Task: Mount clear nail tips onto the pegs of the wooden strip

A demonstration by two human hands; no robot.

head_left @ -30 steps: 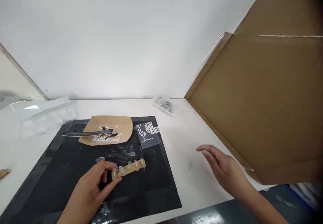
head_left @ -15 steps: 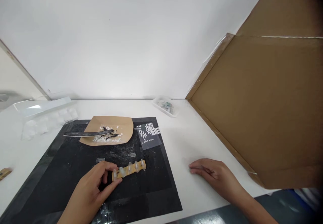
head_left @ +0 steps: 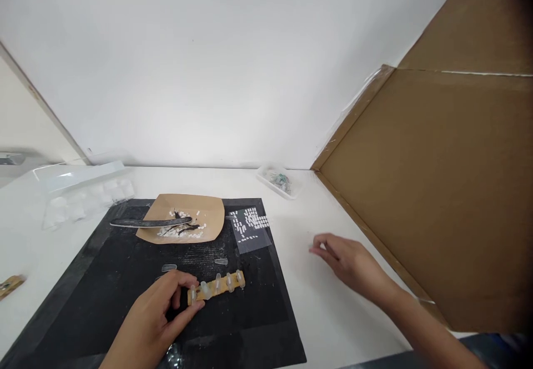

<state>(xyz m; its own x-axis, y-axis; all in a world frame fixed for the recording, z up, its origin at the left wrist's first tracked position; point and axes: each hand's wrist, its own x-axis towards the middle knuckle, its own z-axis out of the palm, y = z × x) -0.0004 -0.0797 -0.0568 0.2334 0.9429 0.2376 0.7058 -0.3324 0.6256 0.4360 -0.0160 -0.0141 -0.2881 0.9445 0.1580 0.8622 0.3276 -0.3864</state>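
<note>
My left hand (head_left: 162, 311) pinches the near left end of a yellowish strip (head_left: 222, 287) low over the black mat. Several clear false nail tips (head_left: 229, 282) stand in a row along this strip. Loose clear nail tips (head_left: 221, 261) lie on the mat just beyond it. To the right, my right hand (head_left: 347, 261) is above the white table, thumb and fingers pinched together. Something small and pale seems to show at its fingertips, too small to name. A dark sheet (head_left: 254, 240) bearing small white pieces lies at the mat's right edge.
A nail file (head_left: 150, 223) rests across a brown paper tray (head_left: 210, 205) of white bits. Behind stands a small clear tray (head_left: 281, 183). A clear plastic case (head_left: 87, 194) is at left. The black mat (head_left: 250, 330) lies under the work; a cardboard panel (head_left: 449, 191) rises at right.
My right hand has moved up and slightly left over the table, its fingers now more tightly pinched. My left hand keeps hold of the strip. The view has shifted slightly.
</note>
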